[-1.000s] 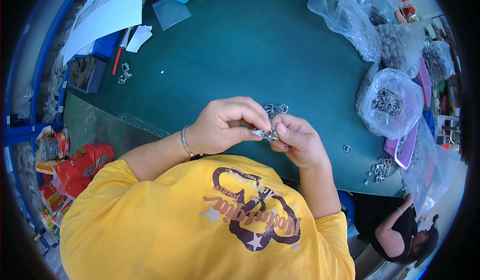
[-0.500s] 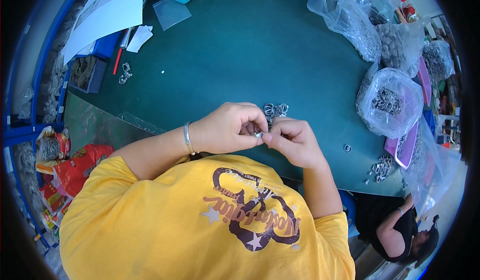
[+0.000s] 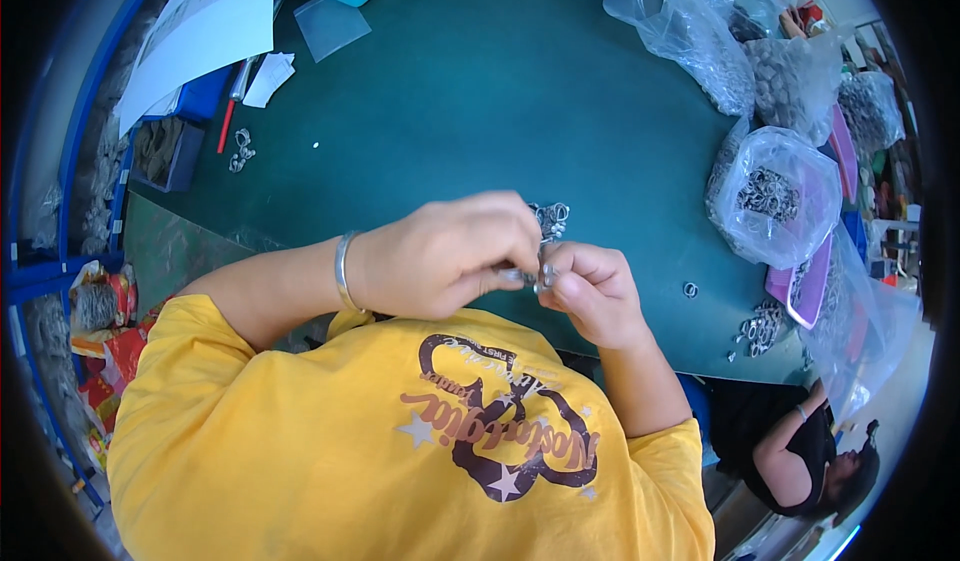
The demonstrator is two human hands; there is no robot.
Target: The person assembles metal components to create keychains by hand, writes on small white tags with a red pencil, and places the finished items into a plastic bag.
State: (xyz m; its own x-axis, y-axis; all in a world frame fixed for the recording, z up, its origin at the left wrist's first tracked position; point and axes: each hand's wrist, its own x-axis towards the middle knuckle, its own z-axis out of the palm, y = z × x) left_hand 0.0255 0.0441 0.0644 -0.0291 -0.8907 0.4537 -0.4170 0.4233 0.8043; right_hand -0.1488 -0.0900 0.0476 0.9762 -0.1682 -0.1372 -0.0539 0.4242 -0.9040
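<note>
Left hand (image 3: 440, 256) has shifted toward nine o'clock — slightly blurred, it and the right hand (image 3: 598, 296) pinch small silvery pieces (image 3: 545, 279) between them; ring pile (image 3: 551, 221) at the right hand's eleven o'clock.

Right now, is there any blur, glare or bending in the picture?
Head view: the left hand is motion-blurred, the right hand sharper, and the metal pieces between them too small to make out well; head view: the table edge bows and the corners go black, fisheye-style; head view: pale shine on the plastic bag.
</note>
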